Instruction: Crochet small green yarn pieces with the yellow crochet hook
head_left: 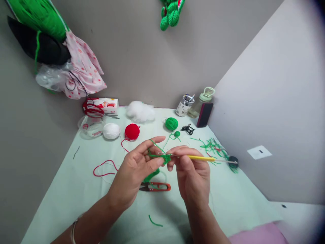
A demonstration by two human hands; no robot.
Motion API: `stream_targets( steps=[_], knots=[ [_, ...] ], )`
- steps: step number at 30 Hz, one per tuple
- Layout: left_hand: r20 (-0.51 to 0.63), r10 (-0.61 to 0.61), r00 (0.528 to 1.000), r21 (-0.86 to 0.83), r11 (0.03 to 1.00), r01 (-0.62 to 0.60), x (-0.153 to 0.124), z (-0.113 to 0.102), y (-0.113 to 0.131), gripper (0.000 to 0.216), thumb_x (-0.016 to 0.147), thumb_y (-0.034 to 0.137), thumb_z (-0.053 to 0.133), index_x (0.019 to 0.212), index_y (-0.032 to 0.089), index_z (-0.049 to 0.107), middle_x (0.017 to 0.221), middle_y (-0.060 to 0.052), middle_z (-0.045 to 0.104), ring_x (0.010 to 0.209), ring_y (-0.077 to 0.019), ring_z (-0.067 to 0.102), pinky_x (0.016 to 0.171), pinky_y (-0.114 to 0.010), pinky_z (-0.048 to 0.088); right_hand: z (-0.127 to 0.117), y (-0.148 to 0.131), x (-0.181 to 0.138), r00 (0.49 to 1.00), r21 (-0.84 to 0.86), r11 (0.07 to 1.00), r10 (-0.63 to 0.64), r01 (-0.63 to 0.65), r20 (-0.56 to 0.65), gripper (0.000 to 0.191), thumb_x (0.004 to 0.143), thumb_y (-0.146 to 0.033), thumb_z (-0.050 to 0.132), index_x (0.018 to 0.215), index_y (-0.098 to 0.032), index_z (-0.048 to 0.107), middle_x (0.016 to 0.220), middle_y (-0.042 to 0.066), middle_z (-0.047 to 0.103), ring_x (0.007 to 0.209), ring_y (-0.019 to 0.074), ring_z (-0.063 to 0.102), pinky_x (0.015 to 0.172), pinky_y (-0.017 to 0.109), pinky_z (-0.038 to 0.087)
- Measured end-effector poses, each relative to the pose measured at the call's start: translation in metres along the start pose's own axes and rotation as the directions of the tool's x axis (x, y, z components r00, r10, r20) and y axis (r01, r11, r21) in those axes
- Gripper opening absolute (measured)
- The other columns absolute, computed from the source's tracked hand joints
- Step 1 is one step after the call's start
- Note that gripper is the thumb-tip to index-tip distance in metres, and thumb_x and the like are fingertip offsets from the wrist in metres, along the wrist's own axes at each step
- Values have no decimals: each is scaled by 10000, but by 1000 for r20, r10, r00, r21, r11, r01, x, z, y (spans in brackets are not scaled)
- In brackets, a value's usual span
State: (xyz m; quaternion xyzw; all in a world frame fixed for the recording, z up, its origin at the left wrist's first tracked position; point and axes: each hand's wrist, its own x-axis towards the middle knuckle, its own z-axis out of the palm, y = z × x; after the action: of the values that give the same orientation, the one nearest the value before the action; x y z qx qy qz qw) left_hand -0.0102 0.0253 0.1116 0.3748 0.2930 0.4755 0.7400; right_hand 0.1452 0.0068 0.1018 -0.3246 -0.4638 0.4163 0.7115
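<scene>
My left hand pinches a small green crochet piece between thumb and fingers, with green yarn running over the raised index finger. My right hand grips a yellow-handled crochet hook, its metal tip pushed into the green piece. Both hands hover above the pale green table cover. The green yarn trails back to a small green yarn ball. Red thread snips lie on the cover just below my left hand.
At the back lie a red yarn ball, a white yarn ball, white stuffing, a pen cup, a bottle and a black clip. Green yarn scraps litter the right side. Walls close in all around.
</scene>
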Motion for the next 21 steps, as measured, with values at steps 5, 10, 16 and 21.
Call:
stream_targets(
  steps=[5,10,16,21],
  knots=[
    [-3,1,1000,35,999,-1,3,-5,-2,321,882,295,853,1198,346,824,924,15,643,893,-126,628,851,-227,494,0,1,1,1000,-7,1000,7,-7,-15,160,996,-348,718,941,-235,817,864,40,813,598,131,696,555,265,620],
    [-24,-1,1000,64,998,2,5,-6,-3,266,876,290,845,1136,344,849,923,8,641,898,-127,619,865,-222,492,-5,3,0,1000,-43,999,5,-4,12,221,1045,-364,630,925,-218,745,865,47,824,584,148,713,554,299,635],
    [-60,36,998,161,987,-26,4,-7,-6,276,877,319,843,1152,347,841,914,7,644,824,-119,595,766,-219,491,-12,1,-8,999,-151,988,-32,37,39,221,1087,-295,549,1039,-223,752,973,58,820,710,166,765,639,322,659],
    [-59,157,986,352,927,-127,3,-10,-11,274,916,264,791,1175,346,819,975,5,702,914,-144,644,886,-256,513,-15,1,-11,975,-279,937,-185,212,121,239,1090,-200,516,1124,-241,749,1034,51,799,789,167,753,688,337,639]
  ],
)
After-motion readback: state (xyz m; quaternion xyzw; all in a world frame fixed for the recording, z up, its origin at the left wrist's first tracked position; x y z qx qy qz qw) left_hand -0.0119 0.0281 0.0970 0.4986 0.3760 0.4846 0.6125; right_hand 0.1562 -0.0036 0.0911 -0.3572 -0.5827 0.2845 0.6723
